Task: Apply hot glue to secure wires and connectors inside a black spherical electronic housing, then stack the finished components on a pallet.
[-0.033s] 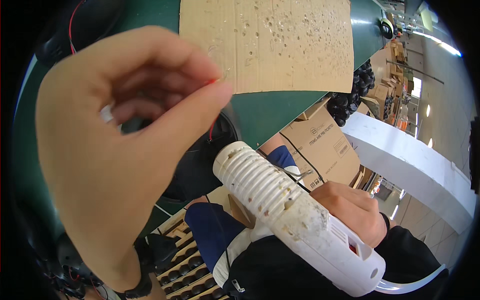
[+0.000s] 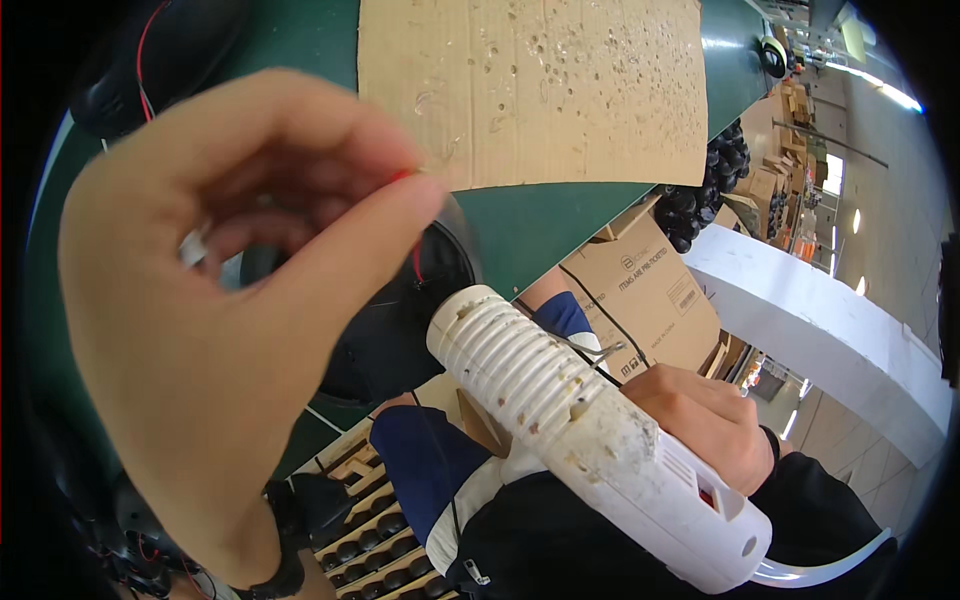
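My left hand (image 2: 200,330) is closed, pinching the end of a thin red wire (image 2: 405,174) between thumb and forefinger. A white ring-like piece (image 2: 193,245) shows at one of its inner fingers. The wire runs down to a black rounded housing (image 2: 385,345), partly hidden behind the hand. My right hand (image 2: 700,415) is wrapped round a white hot glue gun (image 2: 590,435), whose handle is hidden behind its body. Its ribbed, stained front end points up and left, close to the housing. A translucent glue stick (image 2: 825,572) curves out of its back.
A cardboard sheet (image 2: 540,90) with many glue spots lies on the green table (image 2: 540,225). Another black housing with red wire (image 2: 150,60) is at the upper left. A cardboard box (image 2: 655,295) stands beyond the table edge. Several black parts (image 2: 380,530) sit in a wooden rack below.
My left hand has shifted slightly left and down with the wire end. The right hand and the glue gun have hardly moved.
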The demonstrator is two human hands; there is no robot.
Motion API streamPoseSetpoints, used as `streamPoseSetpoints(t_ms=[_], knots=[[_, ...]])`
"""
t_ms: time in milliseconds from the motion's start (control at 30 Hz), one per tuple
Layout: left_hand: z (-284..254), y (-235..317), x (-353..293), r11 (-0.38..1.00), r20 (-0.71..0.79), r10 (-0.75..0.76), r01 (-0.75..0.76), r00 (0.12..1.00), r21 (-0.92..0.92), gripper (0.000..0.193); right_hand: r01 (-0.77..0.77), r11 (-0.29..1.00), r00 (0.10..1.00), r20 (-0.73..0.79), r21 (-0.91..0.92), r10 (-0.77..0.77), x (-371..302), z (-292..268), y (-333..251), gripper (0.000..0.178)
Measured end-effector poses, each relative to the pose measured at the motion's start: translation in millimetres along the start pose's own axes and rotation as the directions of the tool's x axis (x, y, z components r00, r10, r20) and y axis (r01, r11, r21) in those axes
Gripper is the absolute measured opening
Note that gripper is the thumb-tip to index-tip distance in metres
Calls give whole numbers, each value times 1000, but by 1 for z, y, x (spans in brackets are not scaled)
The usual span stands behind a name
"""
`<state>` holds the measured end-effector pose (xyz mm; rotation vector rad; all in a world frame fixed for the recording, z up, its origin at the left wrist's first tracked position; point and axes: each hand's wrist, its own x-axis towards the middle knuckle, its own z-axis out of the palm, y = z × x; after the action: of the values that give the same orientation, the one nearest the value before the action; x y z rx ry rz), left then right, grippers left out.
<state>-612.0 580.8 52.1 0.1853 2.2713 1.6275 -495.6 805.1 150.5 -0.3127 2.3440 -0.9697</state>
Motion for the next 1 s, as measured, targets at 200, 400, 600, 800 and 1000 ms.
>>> streamPoseSetpoints(t_ms=[200, 400, 600, 800, 1000], knots=[[-22, -9, -29, 1000, 17, -1, 1, 1000, 5, 12, 19, 1000, 998, -52, 10, -19, -2, 3, 10, 24], [-32, -16, -38, 995, 134, 95, -96, 986, 1, 19, 22, 1000, 998, -53, 22, -21, 3, 2, 7, 25], [-30, -17, -33, 991, 146, 136, -134, 980, -26, 18, -25, 1000, 999, 24, -14, 25, 1, -4, 2, 27], [-24, -21, -33, 990, 72, 139, -137, 988, -38, 19, -44, 999, 999, 16, 17, 44, -5, -4, 7, 28], [-28, -29, -63, 996, -260, 50, -30, 964, 80, 39, -55, 998, 997, 44, 4, 55, -3, -11, -2, 30]])
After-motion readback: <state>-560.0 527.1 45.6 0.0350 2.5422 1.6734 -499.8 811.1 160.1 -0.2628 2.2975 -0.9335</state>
